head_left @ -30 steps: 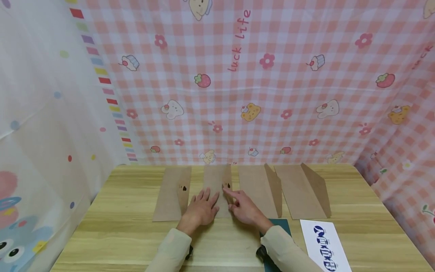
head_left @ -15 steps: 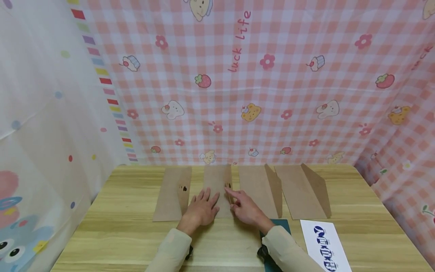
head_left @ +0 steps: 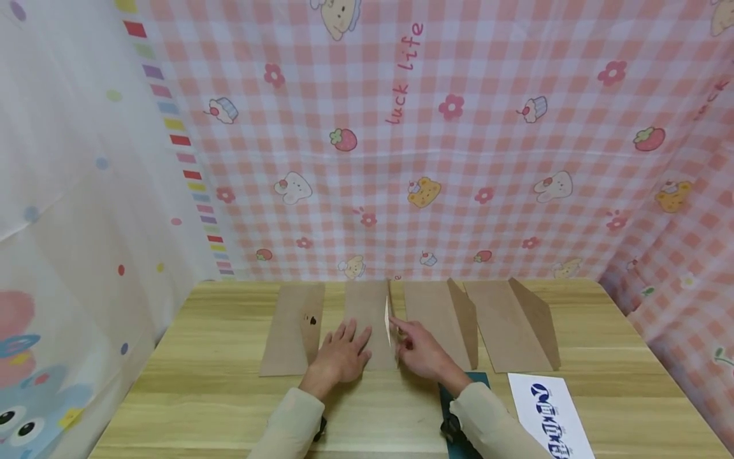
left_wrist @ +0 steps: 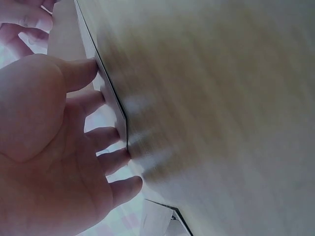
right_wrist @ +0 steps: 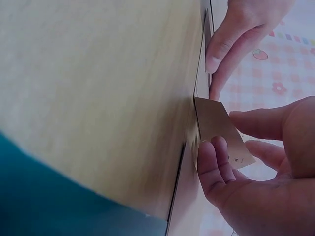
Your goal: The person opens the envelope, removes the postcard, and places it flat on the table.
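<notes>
Several brown paper envelopes lie in a row across the table. On the second envelope from the left [head_left: 364, 303], my left hand [head_left: 343, 357] lies flat with its fingers spread. The flap [right_wrist: 216, 123] of that envelope stands up on edge, its outer face with small dark print turned toward the right wrist camera. My right hand [head_left: 424, 352] is at the flap, its straight index finger touching it; the other fingers are bent. In the left wrist view, the fingertips of my left hand [left_wrist: 49, 128] press near the envelope's edge.
The leftmost envelope [head_left: 283, 338] has its flap folded over. Two envelopes at right, the third [head_left: 427, 312] and fourth [head_left: 499, 325], have flaps spread rightward. A dark green flat item [head_left: 459, 449] lies partly under my right forearm, beside a white printed sheet [head_left: 545, 408].
The second envelope's flap has risen from lying folded over to standing upright. My right hand has moved slightly right with it, while my left hand stays in place.
</notes>
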Demonstrator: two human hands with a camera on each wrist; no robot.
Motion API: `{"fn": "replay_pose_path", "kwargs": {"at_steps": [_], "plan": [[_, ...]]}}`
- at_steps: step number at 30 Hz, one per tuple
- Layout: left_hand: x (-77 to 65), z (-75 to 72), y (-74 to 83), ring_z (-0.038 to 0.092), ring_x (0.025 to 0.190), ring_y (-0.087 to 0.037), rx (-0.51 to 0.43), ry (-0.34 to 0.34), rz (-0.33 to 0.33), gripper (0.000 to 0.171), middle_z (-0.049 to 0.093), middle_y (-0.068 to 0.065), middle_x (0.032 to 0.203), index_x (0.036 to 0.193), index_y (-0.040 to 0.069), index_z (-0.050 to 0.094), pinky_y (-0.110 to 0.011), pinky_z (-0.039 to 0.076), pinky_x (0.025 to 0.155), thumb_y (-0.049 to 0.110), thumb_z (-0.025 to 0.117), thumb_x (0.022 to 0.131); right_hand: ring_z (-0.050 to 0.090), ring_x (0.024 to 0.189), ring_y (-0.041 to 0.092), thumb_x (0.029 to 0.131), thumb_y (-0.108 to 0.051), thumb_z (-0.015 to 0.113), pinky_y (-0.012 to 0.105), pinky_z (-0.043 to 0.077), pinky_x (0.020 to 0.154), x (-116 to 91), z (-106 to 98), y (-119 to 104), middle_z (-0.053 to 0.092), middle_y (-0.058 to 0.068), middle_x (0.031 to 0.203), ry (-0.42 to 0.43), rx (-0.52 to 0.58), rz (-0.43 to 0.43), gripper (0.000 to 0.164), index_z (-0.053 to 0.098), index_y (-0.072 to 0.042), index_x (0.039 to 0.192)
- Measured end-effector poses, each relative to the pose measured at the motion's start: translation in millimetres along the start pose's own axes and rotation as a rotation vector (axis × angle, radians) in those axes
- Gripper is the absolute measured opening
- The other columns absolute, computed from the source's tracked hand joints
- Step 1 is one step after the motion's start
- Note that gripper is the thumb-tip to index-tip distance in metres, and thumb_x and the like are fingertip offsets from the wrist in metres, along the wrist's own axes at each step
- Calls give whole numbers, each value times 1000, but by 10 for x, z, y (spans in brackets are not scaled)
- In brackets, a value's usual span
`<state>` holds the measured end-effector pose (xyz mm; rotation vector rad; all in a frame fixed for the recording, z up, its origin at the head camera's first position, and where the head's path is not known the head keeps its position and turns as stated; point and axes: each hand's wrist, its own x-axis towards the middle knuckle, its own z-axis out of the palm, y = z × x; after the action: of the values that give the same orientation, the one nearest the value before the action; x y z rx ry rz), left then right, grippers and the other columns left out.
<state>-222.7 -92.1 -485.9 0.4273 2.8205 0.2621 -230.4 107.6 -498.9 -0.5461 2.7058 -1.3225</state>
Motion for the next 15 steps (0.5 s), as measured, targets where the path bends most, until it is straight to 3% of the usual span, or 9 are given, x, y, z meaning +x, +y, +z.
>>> {"fn": "replay_pose_path", "kwargs": {"at_steps": [7,15], "plan": [[2,3,-2,19,151,-35,6,-4,2,54,20,-14,164,156,19,34,-56,21,118,38,42,106,49,82,17,79,11,66,28,43,71,7,-45,23,55,13,102,0,1,18,67,49,0,143],[6,9,-8,18,151,-35,5,-9,0,54,19,-14,164,156,20,33,-56,21,119,38,41,106,45,79,17,76,14,68,26,40,67,24,-90,67,50,9,93,7,17,44,66,54,2,139]]}}
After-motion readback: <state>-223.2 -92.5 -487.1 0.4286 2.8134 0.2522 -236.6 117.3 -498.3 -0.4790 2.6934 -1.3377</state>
